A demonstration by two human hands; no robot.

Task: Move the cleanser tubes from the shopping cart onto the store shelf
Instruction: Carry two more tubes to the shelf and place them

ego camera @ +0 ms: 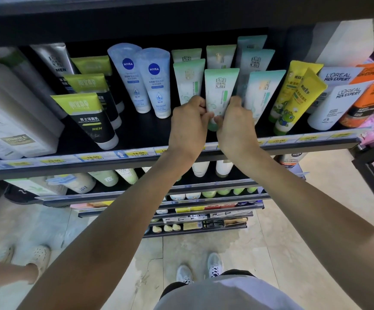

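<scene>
Cleanser tube [219, 95] between neighbours on shelf [150, 133]

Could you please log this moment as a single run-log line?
left hand: grips green tube | right hand: grips same tube | tube: cap down, at shelf front | cart: not in view

Price tags [136, 153] blurred, unreadable

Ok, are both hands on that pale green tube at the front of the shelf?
Touching. The head view shows the left hand and right hand each gripping the lower end of the pale green tube, fingers curled round its sides.
</scene>
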